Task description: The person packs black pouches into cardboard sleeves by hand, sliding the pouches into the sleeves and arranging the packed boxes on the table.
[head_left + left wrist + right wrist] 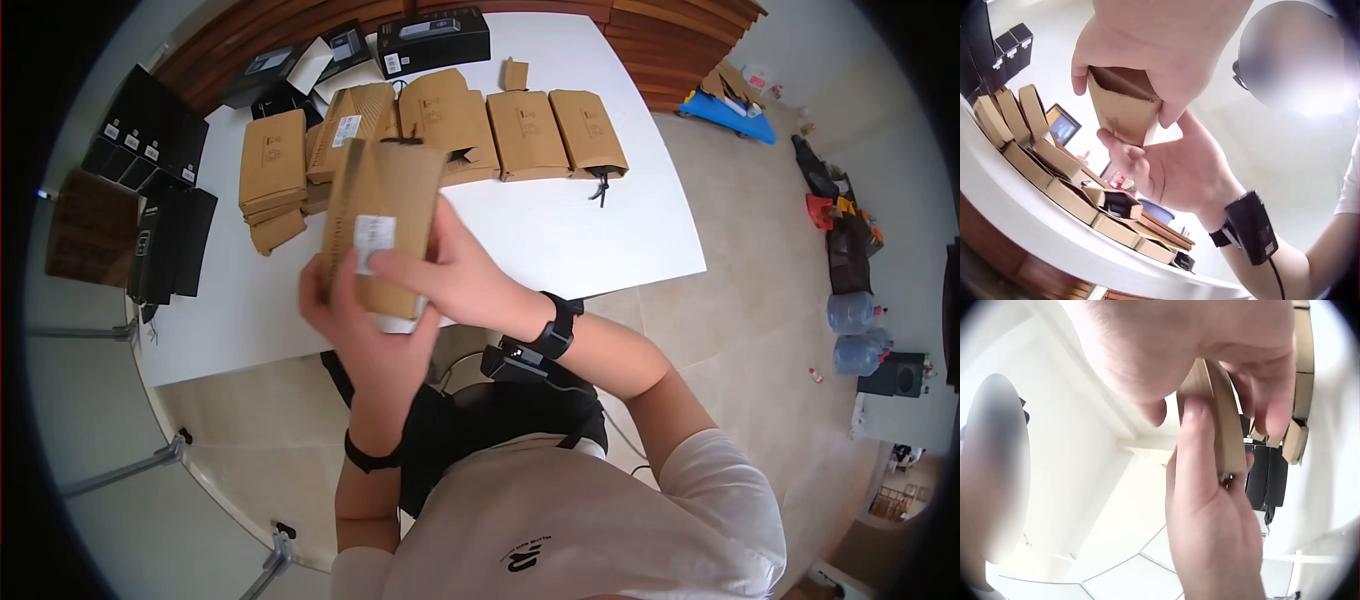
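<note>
A brown cardboard box [395, 185] with a white label [375, 238] is held up over the near part of the table. In the head view my left hand [370, 325] grips its lower left side, fingers and thumb around it. My right hand [465, 270] holds the right side, its thumb across the front near the label. The left wrist view has the box [1124, 112] between my left hand [1154, 44] and right hand [1185, 172], with one end open. From the right wrist, the box [1227, 428] appears edge-on between my right hand [1191, 344] and left hand [1213, 519].
Several brown boxes [527, 135] lie in a row across the white table [640, 215]. Behind them are black boxes [435, 42]; more black boxes [150, 130] stand at the left. A small brown piece [515, 75] sits behind the row. Dark cord [600, 190] protrudes from the rightmost box.
</note>
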Tool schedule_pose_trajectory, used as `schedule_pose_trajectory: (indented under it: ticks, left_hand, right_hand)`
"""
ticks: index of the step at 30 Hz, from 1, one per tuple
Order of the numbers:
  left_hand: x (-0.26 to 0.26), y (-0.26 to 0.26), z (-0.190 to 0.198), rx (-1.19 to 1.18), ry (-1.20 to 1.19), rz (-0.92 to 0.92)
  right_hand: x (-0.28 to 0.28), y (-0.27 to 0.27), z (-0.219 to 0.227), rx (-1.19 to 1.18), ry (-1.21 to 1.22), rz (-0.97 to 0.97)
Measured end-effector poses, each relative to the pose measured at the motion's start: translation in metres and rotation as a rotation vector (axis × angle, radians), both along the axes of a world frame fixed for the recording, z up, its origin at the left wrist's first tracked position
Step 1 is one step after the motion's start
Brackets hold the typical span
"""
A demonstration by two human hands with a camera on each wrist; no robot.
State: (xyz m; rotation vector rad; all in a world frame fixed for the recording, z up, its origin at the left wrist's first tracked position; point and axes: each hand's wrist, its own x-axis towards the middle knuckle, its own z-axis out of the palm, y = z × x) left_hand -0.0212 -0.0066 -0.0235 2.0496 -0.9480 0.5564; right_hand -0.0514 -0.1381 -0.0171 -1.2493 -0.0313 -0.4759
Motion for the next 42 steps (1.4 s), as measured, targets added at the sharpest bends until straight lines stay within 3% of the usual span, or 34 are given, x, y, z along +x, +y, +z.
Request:
schedule_pose_trajectory:
  ticks: [3,5,7,10,11,15,17,28,31,37,42]
  left_hand:
    - [-0.010,-0.002,0.001,0.040,0.008,-0.162]
    - [-0.004,0.000,-0.004,0.005,0.205,-0.430]
    - [0.006,0.010,-0.010,0.026,0.224,-0.425]
    - [0.031,0.021,-0.032,0.100,0.265,-0.332]
    - [0.039,0.023,-0.038,0.093,0.268,-0.332]
    - [0.060,0.029,-0.058,0.091,0.258,-0.262]
    - [0.062,0.032,-0.057,0.030,0.354,-0.297]
    - [0.064,0.030,-0.060,0.094,0.194,-0.281]
    - [0.065,0.029,-0.062,0.093,0.200,-0.295]
    - [0.068,0.032,-0.062,0.134,0.174,-0.297]
    - [0.070,0.033,-0.059,0.149,0.221,-0.302]
  right_hand:
    - [-0.024,-0.025,0.000,0.122,0.129,-0.025]
    - [-0.045,-0.055,0.008,0.030,0.230,-0.136]
    - [-0.062,-0.083,0.022,-0.049,0.301,-0.281]
    - [-0.071,-0.133,0.033,-0.284,0.354,-0.304]
    - [-0.071,-0.149,0.034,-0.343,0.500,-0.365]
    - [-0.052,-0.205,0.024,-0.388,0.659,-0.369]
    - [-0.044,-0.212,0.020,-0.369,0.677,-0.400]
    - [-0.012,-0.192,0.011,-0.754,0.787,-0.595]
    - [-0.007,-0.198,0.013,-0.773,0.864,-0.589]
    - [0.008,-0.199,0.010,-0.621,0.796,-0.565]
    - [0.013,-0.212,0.010,-0.684,0.853,-0.565]
